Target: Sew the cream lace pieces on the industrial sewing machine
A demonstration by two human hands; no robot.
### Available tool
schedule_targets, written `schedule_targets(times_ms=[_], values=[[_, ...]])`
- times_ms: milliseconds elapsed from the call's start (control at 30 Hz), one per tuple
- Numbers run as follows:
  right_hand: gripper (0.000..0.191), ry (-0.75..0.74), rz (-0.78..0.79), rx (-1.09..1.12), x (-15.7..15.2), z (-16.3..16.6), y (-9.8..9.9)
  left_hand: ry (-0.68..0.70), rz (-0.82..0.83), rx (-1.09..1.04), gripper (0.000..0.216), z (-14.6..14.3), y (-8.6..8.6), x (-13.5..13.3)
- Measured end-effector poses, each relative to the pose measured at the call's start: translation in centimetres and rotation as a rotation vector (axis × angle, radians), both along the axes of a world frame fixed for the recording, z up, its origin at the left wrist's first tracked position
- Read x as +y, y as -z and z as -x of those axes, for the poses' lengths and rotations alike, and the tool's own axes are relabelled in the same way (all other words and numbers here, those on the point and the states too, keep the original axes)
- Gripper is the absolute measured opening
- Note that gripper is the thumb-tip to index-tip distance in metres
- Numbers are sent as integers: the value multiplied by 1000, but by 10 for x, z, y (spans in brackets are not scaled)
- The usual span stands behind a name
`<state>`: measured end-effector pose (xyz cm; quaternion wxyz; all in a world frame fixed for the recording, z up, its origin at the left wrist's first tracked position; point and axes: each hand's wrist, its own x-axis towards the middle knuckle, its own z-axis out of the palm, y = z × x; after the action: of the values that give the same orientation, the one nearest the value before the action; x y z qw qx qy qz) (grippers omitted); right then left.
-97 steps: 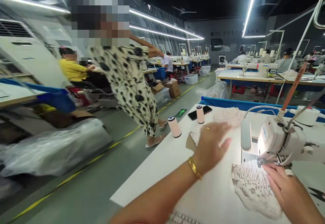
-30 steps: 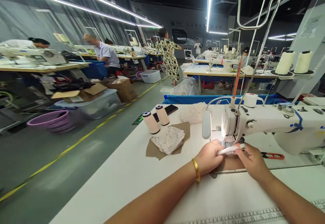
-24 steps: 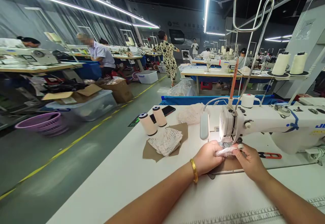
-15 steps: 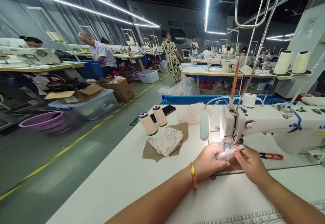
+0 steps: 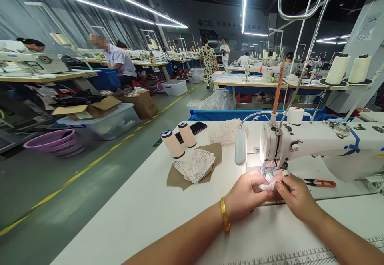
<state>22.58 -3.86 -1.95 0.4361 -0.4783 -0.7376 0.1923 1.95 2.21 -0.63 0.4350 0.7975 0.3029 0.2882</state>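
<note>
Under the lit needle area of the white sewing machine [image 5: 309, 139], both my hands hold a small piece of white lace fabric [image 5: 268, 185]. My left hand [image 5: 247, 191], with a gold bangle at the wrist, pinches its left side. My right hand [image 5: 297, 193] grips the right side between thumb and fingers. The presser foot area partly hides behind my fingertips. To the right, thread snips [image 5: 321, 183] with orange-red handles lie on the machine bed. A stack of white lace pieces [image 5: 195, 165] rests on brown paper [image 5: 214, 153] to the left.
Two thread cones [image 5: 173, 145] stand beside a dark phone [image 5: 198, 127]. More lace [image 5: 226, 132] lies at the table's back edge, near a grey lamp [image 5: 240, 147]. A clear ruler [image 5: 300, 257] runs along the front. Co-workers sit and walk beyond, one in a patterned dress [image 5: 209, 63].
The lace between my hands has bunched and folded lower, and my left hand has shifted slightly left. The person in the patterned dress has walked farther away. The view has shifted slightly.
</note>
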Motion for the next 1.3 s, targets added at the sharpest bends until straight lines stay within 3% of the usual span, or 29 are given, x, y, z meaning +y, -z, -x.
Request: schedule_targets(times_ms=[200,333,700,967,1300], values=[[31,-274,-104,-371,-5,-7,-5,71,-638,42,14,10,16,-11],[28,-306,-108,-478,-8,-9,-6,113,-768,93,17,13,19,-18],[24,-253,-86,-500,-5,-10,-6,55,-769,120,17,9,20,-18],[27,-133,-109,-520,4,-13,6,22,-754,124,23,4,21,-4],[22,-59,-156,-481,8,-11,20,15,-711,270,13,-1,28,10]])
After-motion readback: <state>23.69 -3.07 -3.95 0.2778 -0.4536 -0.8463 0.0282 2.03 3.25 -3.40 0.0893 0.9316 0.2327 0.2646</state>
